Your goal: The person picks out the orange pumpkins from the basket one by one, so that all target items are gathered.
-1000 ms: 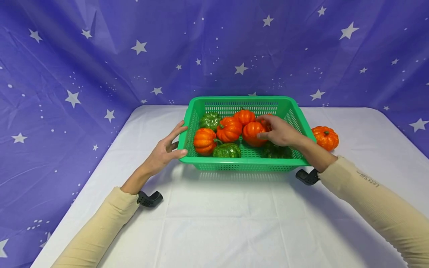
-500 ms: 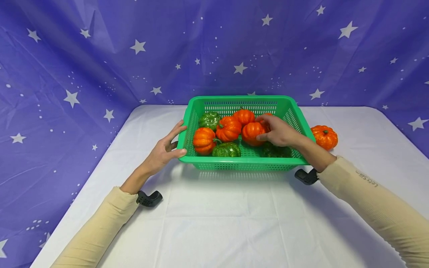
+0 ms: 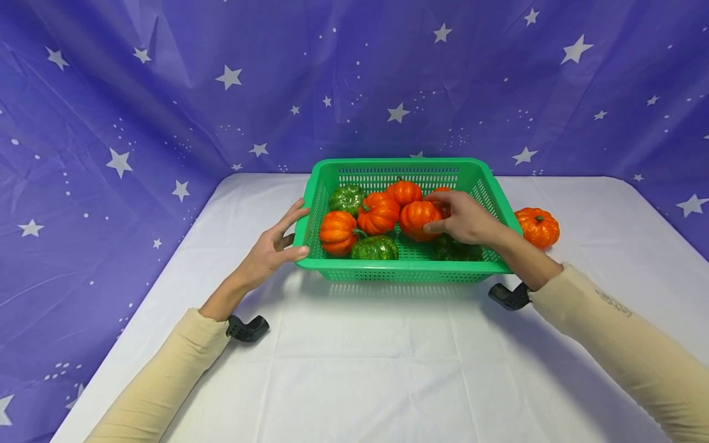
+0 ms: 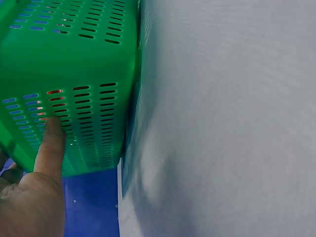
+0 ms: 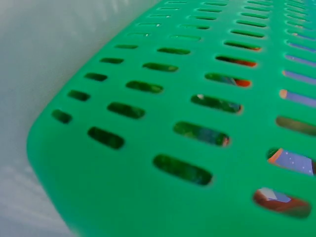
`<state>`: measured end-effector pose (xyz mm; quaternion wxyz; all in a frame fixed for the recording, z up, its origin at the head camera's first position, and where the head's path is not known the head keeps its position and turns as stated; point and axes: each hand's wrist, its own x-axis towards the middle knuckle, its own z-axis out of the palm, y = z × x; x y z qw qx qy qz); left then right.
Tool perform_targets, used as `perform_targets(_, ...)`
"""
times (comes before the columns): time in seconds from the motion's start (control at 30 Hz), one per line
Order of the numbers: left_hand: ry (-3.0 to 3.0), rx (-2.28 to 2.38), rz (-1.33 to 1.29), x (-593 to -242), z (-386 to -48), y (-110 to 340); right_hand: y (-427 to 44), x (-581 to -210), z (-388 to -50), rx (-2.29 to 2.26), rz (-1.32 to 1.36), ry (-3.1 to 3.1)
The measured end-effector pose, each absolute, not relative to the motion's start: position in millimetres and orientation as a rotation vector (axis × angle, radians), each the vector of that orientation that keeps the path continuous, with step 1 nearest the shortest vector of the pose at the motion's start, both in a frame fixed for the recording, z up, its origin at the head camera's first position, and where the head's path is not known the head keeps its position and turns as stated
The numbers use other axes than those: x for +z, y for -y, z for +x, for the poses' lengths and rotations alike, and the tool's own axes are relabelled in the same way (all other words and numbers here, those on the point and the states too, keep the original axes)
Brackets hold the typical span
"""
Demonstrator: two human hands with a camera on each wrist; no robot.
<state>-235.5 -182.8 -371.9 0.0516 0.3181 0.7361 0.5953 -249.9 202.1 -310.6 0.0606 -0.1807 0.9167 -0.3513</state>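
Observation:
In the head view a green slotted basket [image 3: 399, 264] holds several small orange pumpkins and three green ones. My right hand [image 3: 464, 218] reaches in over the right side and holds an orange pumpkin [image 3: 419, 220] between thumb and fingers. Behind the hand another orange pumpkin [image 3: 441, 189] is mostly hidden, and below it lies a dark green pumpkin [image 3: 456, 249]. My left hand [image 3: 268, 252] touches the basket's left end, fingers and thumb extended and spread. One finger [image 4: 52, 148] lies against the slotted wall in the left wrist view. The right wrist view shows only the basket's outside wall [image 5: 148, 163].
One orange pumpkin [image 3: 537, 228] sits on the white tablecloth [image 3: 365, 357], right of the basket. At the basket's left are an orange pumpkin [image 3: 338, 232] and green pumpkins [image 3: 375, 248]. A purple star-printed curtain [image 3: 354, 80] hangs close behind.
My right wrist and forearm have shifted slightly, with the hand still at the same pumpkin. The left hand, basket and pumpkins look unmoved.

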Motion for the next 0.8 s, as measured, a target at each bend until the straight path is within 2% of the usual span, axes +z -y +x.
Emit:
perform_targets(0.3, -2.229, 1.827, 0.949, -372, -235, 182, -203, -306, -245, -1.089, -0.636, -2.825)
perform_targets(0.8, -2.232, 1.83, 0.956, -373, -236, 182, -209, -291, -233, -1.25, -0.62, -2.711)
